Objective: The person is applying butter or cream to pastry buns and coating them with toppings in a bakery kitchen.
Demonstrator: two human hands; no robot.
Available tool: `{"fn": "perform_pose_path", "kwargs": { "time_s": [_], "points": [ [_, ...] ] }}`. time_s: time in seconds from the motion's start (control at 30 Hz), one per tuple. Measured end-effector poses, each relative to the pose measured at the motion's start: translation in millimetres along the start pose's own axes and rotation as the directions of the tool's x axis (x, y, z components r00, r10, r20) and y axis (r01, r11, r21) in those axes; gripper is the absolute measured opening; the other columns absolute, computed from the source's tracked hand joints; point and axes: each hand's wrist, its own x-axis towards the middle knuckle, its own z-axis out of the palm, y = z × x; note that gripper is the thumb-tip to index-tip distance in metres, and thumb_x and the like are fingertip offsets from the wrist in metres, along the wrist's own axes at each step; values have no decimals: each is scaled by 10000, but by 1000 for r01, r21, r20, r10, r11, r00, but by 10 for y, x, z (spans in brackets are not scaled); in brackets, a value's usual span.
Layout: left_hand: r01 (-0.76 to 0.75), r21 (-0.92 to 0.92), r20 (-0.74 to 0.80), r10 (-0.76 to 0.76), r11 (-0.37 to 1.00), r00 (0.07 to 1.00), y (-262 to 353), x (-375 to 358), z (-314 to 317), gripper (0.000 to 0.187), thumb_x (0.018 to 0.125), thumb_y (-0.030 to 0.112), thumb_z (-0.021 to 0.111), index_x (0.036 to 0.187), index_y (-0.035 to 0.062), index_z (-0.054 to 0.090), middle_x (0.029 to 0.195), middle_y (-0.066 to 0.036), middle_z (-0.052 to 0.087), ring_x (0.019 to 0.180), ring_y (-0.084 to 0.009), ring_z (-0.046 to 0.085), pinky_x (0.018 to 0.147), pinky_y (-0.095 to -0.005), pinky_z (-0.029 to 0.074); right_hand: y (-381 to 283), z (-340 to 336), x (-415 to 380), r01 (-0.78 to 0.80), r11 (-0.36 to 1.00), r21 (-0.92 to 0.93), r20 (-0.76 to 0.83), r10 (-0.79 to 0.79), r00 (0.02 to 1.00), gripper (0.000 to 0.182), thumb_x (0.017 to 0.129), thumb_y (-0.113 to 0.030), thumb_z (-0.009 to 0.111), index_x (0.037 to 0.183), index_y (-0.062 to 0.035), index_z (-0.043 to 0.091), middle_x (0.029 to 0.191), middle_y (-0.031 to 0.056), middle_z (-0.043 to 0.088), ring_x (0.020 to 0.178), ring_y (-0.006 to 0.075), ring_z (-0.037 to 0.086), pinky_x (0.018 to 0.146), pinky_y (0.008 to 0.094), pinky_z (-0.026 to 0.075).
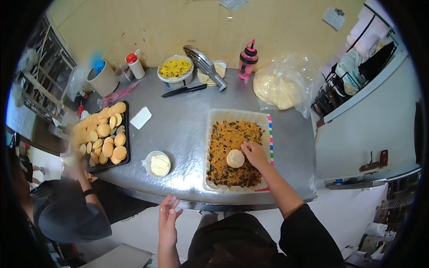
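Observation:
A tray (214, 115) with pale plastic sides holds brown, crumbly meat floss (237, 129) mixed with dark flakes. On the floss rests one round, pale cake (235, 158). My right hand (254, 154) reaches into the tray just right of this cake, its fingertips drawn together in the floss. My left hand (168, 216) hangs at the front edge of the table, fingers apart and slightly bent; a small shiny patch shows at its fingertips, too small to name. Left of the tray stands a small white bowl (146, 166) of creamy spread (160, 165).
At left, a black tray (127, 134) carries several round cakes, beside a co-worker's blurred hand (71, 163). Behind are a white scraper (141, 117), a knife (184, 90), a tub (176, 81) with yellow filling, tongs (205, 67), a pink bottle (248, 61) and bagged dough (279, 91).

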Motion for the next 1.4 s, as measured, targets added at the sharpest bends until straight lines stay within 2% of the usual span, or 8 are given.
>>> {"fn": "perform_pose_path", "kwargs": {
  "time_s": [0.1,0.4,0.6,0.87,0.97,1.07,1.17,1.4],
  "points": [
    [24,-12,26,-24,1000,999,21,-26,187,521,970,297,484,1396,30,344,1387,-159,413,1272,-270,429,993,-415,411,48,-70,193,0,955,-297,42,13,999,768,816,-443,660,1471,-227,321,1504,159,292,1351,387,308,1004,496,414],
    [38,9,-8,-38,999,999,-63,-92,453,452,966,214,484,1370,39,383,1360,-132,445,1251,-253,454,988,-405,414,17,-138,385,-31,989,-145,209,61,976,590,768,-200,732,1315,-141,519,1227,151,540,1124,320,548,908,415,487],
    [34,29,15,-35,999,999,-105,-49,522,435,959,202,503,1350,42,404,1340,-115,462,1232,-240,470,975,-393,425,-239,-185,89,383,910,157,317,-413,854,358,770,-129,694,1124,-89,660,1152,154,618,1054,311,596,893,388,487],
    [34,64,77,-39,997,996,-85,41,655,378,950,172,506,1302,45,461,1314,-109,492,1213,-234,488,972,-381,424,-119,252,-257,588,721,-368,272,-521,809,653,859,-390,610,1433,-179,383,1499,113,323,1378,345,289,1122,498,254],
    [24,74,76,-29,997,997,-98,60,671,367,948,168,508,1291,43,470,1304,-109,504,1201,-232,499,971,-374,423,-125,235,-276,328,902,-279,112,-309,944,696,828,-376,658,1432,-182,371,1507,101,298,1388,335,264,1130,486,232],
    [21,80,80,-28,997,996,-85,75,682,355,947,166,507,1278,40,480,1295,-109,514,1190,-230,507,968,-369,423,-86,288,-362,742,521,-422,299,-693,656,782,782,-355,716,1446,-182,340,1457,126,347,1353,346,310,1103,489,268],
    [12,97,102,-22,995,995,-67,96,683,343,947,163,507,1265,38,490,1288,-105,520,1181,-226,514,960,-365,425,-112,143,-312,387,887,-254,129,-365,922,829,743,-335,756,1444,-173,344,1397,142,391,1309,345,359,1067,491,308],
    [19,82,131,-30,996,991,-81,119,634,333,952,131,517,1272,46,479,1286,-104,526,1185,-218,505,977,-370,410,-180,193,-368,234,967,-101,97,-224,970,801,685,-362,788,1370,-140,437,1312,140,460,1236,321,423,1007,486,368]
  ]
}}
